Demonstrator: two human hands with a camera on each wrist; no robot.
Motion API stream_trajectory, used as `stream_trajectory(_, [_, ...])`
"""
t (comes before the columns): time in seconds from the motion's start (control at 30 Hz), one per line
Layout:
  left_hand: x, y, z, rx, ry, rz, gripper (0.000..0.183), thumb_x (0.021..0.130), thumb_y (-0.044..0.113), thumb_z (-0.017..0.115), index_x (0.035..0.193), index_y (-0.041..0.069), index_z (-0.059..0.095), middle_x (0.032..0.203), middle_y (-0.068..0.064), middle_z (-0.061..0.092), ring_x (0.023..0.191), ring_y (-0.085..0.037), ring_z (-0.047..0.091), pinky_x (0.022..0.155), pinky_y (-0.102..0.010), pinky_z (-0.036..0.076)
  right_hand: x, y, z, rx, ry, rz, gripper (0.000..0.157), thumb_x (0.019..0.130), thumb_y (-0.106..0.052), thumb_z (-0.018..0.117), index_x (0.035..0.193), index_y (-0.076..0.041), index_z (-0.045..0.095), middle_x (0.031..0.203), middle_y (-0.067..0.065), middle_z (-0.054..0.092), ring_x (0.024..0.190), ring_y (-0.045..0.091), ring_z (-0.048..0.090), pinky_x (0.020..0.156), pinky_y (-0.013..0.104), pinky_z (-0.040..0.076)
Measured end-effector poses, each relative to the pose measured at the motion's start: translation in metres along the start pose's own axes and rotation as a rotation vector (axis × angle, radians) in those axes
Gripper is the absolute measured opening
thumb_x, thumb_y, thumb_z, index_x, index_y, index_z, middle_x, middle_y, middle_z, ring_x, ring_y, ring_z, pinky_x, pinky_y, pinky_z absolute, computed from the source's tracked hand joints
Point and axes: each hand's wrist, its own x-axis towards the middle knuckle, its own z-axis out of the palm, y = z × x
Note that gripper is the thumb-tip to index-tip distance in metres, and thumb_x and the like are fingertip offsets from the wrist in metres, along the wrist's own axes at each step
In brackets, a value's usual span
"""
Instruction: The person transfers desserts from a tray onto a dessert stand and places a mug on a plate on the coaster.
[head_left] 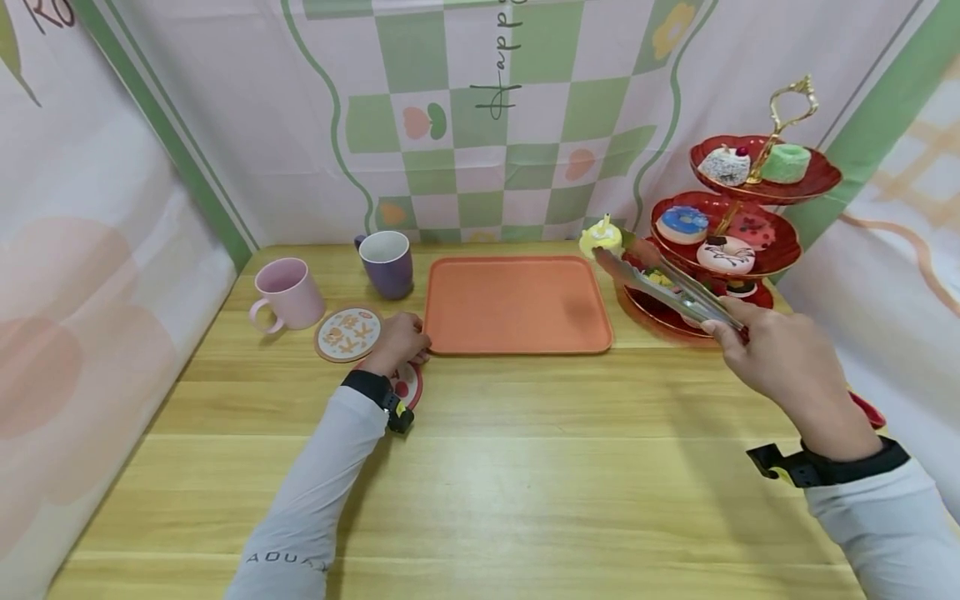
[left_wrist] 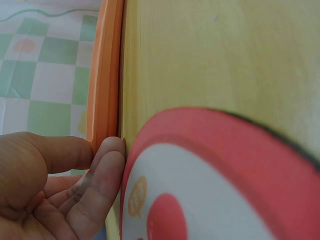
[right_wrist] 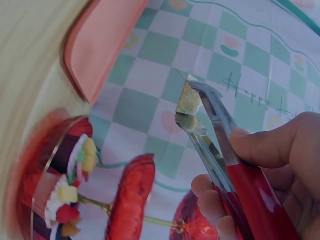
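My left hand (head_left: 402, 340) pinches the near-left corner of an orange tray (head_left: 517, 304), its thumb and fingers at the rim (left_wrist: 102, 90) in the left wrist view. Under that hand and wrist lies a red-rimmed coaster (left_wrist: 195, 127), partly covered. On the right, my right hand (head_left: 787, 358) grips red-handled metal tongs (head_left: 686, 304). A small yellow cake (head_left: 602, 237) is between the tong tips, raised beyond the tray's far-right corner; the right wrist view also shows the cake (right_wrist: 189, 102) there. Just beside the tongs stands a red three-tier dessert stand (head_left: 798, 246).
Several toy cakes and doughnuts, including a blue-topped doughnut (head_left: 682, 223) and a green cake (head_left: 786, 162), sit on the tiers. Left of the tray are a purple mug (head_left: 387, 271), a pink mug (head_left: 292, 296) and a round coaster (head_left: 348, 333). A patterned cloth (head_left: 480, 167) hangs behind the wooden table (head_left: 510, 492).
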Motion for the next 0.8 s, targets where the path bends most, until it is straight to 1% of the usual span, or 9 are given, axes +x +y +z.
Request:
stream_trajectory(0.13, [0.0,0.0,0.0,0.008,0.003,0.013,0.022,0.089,0.006,0.058,0.108,-0.005,0.059,0.074,-0.011,0.065,0.057,-0.016,0.062,0.054,-0.027,0.052,0.0,0.005,-0.007,0.002,0.07,-0.004,0.039,0.086,-0.013,0.065,0.115,0.01,0.057,0.045,0.003,0.036,0.038,0.022,0.033,0.038,0.034,0.023])
stream_trajectory(0.23, [0.0,0.001,-0.001,0.016,0.009,0.027,0.022,0.089,0.006,0.058,0.108,-0.005,0.059,0.074,-0.011,0.066,0.057,-0.016,0.062,0.054,-0.027,0.052,0.0,0.009,-0.012,0.002,0.111,0.016,0.035,0.086,-0.013,0.064,0.112,0.01,0.058,0.047,0.007,0.04,0.039,0.026,0.035,0.036,0.037,0.024])
stream_trajectory(0.33, [0.001,0.0,-0.001,0.014,0.007,0.036,0.021,0.089,0.006,0.058,0.108,-0.005,0.059,0.074,-0.011,0.066,0.057,-0.016,0.062,0.054,-0.027,0.052,0.0,0.013,-0.018,-0.027,0.141,0.039,0.029,0.086,-0.014,0.062,0.106,0.007,0.06,0.047,0.009,0.041,0.039,0.028,0.036,0.034,0.04,0.025])
stream_trajectory(0.47, [0.002,-0.001,0.0,0.017,0.007,0.038,0.02,0.089,0.006,0.058,0.106,-0.004,0.06,0.073,-0.011,0.066,0.056,-0.015,0.062,0.054,-0.027,0.052,0.0,0.015,-0.024,-0.063,0.197,0.026,0.024,0.086,-0.014,0.062,0.1,0.006,0.059,0.047,0.014,0.044,0.038,0.032,0.036,0.034,0.044,0.026])
stream_trajectory(0.57, [0.002,-0.001,0.0,0.017,0.01,0.032,0.021,0.089,0.006,0.058,0.106,-0.004,0.06,0.073,-0.011,0.065,0.056,-0.015,0.062,0.054,-0.027,0.052,0.0,0.016,-0.028,-0.076,0.227,0.032,0.026,0.086,-0.015,0.061,0.101,0.006,0.06,0.051,0.021,0.048,0.038,0.034,0.036,0.034,0.046,0.027])
stream_trajectory(0.67, [0.002,-0.002,-0.001,0.018,0.009,0.027,0.021,0.089,0.007,0.059,0.107,-0.004,0.06,0.073,-0.011,0.065,0.056,-0.016,0.062,0.054,-0.026,0.052,-0.001,0.017,-0.033,-0.082,0.243,0.058,0.027,0.087,-0.016,0.061,0.102,0.006,0.06,0.054,0.024,0.05,0.038,0.035,0.035,0.034,0.046,0.026])
stream_trajectory(0.73, [0.002,-0.002,0.0,0.015,0.009,0.021,0.021,0.089,0.007,0.059,0.106,-0.004,0.06,0.073,-0.011,0.065,0.056,-0.016,0.062,0.054,-0.026,0.052,-0.002,0.018,-0.036,-0.085,0.251,0.073,0.028,0.088,-0.017,0.06,0.103,0.007,0.06,0.054,0.024,0.05,0.038,0.035,0.036,0.033,0.045,0.025])
stream_trajectory(0.8, [0.003,-0.002,0.0,0.015,0.01,0.015,0.021,0.089,0.007,0.059,0.107,-0.003,0.06,0.073,-0.011,0.065,0.056,-0.016,0.062,0.053,-0.026,0.052,-0.002,0.019,-0.039,-0.085,0.254,0.102,0.03,0.091,-0.02,0.058,0.105,0.006,0.059,0.052,0.022,0.048,0.039,0.034,0.035,0.034,0.042,0.024])
